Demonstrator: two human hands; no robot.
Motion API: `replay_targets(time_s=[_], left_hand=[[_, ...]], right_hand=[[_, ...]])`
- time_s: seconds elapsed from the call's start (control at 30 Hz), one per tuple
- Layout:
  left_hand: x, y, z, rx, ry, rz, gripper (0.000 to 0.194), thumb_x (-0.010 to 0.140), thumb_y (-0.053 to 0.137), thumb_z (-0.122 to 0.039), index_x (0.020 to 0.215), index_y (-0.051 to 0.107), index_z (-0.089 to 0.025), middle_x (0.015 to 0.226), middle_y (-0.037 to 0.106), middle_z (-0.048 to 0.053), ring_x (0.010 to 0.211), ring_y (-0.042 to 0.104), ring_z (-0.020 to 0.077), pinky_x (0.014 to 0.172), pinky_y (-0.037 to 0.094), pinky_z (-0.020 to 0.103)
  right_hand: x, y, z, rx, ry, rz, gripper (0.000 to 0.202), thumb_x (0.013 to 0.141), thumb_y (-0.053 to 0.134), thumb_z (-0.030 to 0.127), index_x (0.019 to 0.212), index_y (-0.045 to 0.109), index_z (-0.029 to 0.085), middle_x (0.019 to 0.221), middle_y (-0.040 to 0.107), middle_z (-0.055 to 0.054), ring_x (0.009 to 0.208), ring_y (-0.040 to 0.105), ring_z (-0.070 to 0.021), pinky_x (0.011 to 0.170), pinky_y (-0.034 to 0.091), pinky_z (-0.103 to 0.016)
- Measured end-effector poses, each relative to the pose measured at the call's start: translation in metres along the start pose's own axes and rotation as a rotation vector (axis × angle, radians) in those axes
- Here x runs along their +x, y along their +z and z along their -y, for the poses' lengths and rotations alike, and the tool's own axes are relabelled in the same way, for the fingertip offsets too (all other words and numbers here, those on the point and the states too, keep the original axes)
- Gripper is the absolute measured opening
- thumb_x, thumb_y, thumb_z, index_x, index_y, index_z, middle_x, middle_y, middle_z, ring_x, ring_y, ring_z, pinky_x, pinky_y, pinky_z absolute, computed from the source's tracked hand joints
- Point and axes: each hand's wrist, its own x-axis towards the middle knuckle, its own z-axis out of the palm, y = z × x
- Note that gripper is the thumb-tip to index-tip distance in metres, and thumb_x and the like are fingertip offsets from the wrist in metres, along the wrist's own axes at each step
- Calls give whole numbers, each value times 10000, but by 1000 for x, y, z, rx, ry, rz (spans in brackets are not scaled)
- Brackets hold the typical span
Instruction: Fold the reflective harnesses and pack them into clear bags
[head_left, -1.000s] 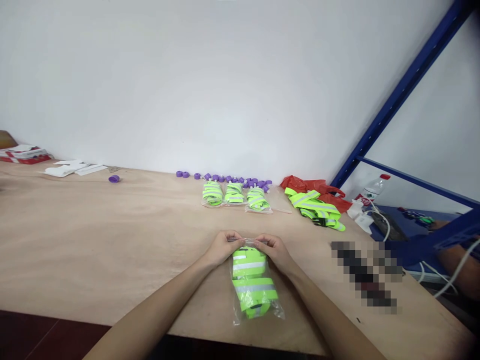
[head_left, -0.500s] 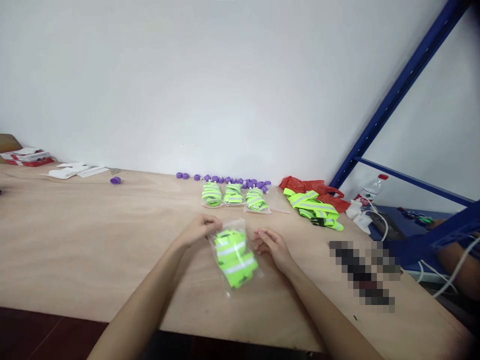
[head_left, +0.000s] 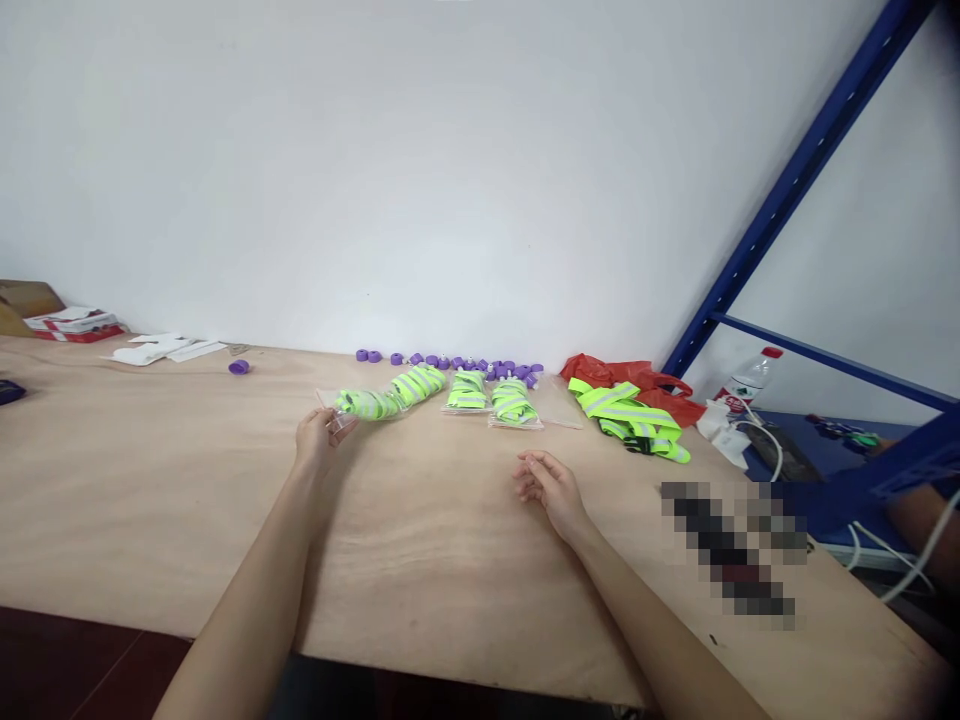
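My left hand (head_left: 321,438) is closed on the edge of a clear plastic bag with a neon-yellow reflective strap (head_left: 367,404) folded inside. That bag is beside another bagged reflective strap (head_left: 417,382); whether they overlap I cannot tell. Two more bagged straps (head_left: 467,390) lie in the same row to the right. My right hand (head_left: 553,492) hovers low over the wooden table (head_left: 435,560), holding nothing, its fingers loosely curled and somewhat apart.
Small purple caps (head_left: 480,366) line the wall behind the bags. To the right are loose reflective straps (head_left: 630,415), a red plastic bag (head_left: 667,395), a bottle (head_left: 746,380) and a blue metal frame (head_left: 780,200). White papers (head_left: 154,350) lie at the left; a blurred-out patch (head_left: 727,550) is on the right.
My left hand has carried the bagged strap from the table's middle leftward and back to the row of bags. My right hand has stayed almost in place, now away from the bag.
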Motion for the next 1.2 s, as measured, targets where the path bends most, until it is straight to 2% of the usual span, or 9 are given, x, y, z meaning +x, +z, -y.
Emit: replay_targets(time_s=[0.3, 0.53, 0.63, 0.73, 0.8, 0.9, 1.0, 1.07, 1.2], left_hand=[[31, -21, -6, 34, 114, -141, 189, 658, 500, -182, 842, 548, -189, 907, 651, 53, 862, 651, 206, 757, 609, 364], [78, -6, 6, 398, 69, -98, 170, 670, 486, -155, 833, 529, -177, 827, 660, 93, 873, 668, 265, 768, 588, 421], [96, -4, 3, 640, 80, -63, 146, 660, 530, -179, 802, 564, -165, 854, 679, 132, 957, 663, 345, 828, 558, 477], [104, -2, 0, 870, 147, -74, 316, 657, 592, -219, 952, 620, -110, 1123, 662, 235, 1173, 554, 465, 970, 445, 597], [101, 2, 0, 972, 238, -97, 536, 692, 619, -257, 1194, 572, -73, 1415, 491, 284, 1352, 380, 494, 1071, 325, 637], [92, 13, 8, 1271, 575, 101, 672, 797, 564, -242, 1443, 424, -115, 1615, 247, 210, 1484, 197, 420, 1165, 196, 607], [86, 24, 22, 1606, 971, 586, 606, 858, 464, -176, 1464, 460, -198, 1596, 345, 123, 1485, 269, 335, 1197, 187, 550], [87, 26, 33, 1674, 1079, 798, 537, 886, 447, -200, 1416, 530, -219, 1517, 477, 105, 1407, 422, 304, 1167, 294, 486], [93, 26, 50, 1698, 1140, 802, 418, 933, 455, -271, 1313, 613, -194, 1368, 612, 135, 1141, 643, 303, 944, 500, 404]], right_hand=[[10, -6, 2, 73, -59, -136, 463, 627, 836, 545, 857, 662, 183, 708, 699, -22, 541, 628, -142, 498, 506, -257], [30, -24, -1, 22, -131, -249, 477, 596, 834, 568, 808, 663, 176, 665, 687, -16, 505, 616, -138, 466, 498, -247], [37, -37, 1, -15, -157, -289, 464, 596, 833, 558, 793, 659, 175, 668, 690, -22, 507, 620, -142, 473, 504, -252], [44, -49, 3, -60, -180, -324, 452, 601, 824, 549, 788, 655, 174, 668, 686, -22, 505, 622, -144, 475, 505, -256], [49, -54, 3, -96, -192, -345, 447, 610, 808, 551, 793, 652, 175, 678, 683, -22, 505, 622, -145, 481, 508, -262], [58, -61, 1, -164, -207, -373, 438, 634, 764, 564, 800, 643, 177, 701, 682, -30, 523, 627, -152, 508, 521, -281], [68, -67, -2, -262, -224, -414, 425, 647, 722, 564, 816, 640, 182, 731, 684, -43, 572, 633, -168, 511, 504, -278], [74, -72, -4, -347, -233, -447, 393, 666, 689, 540, 829, 643, 185, 727, 680, -47, 591, 624, -179, 499, 474, -273], [86, -83, -2, -539, -263, -505, 275, 723, 601, 428, 851, 657, 191, 717, 681, -41, 623, 612, -197, 601, 482, -310]])
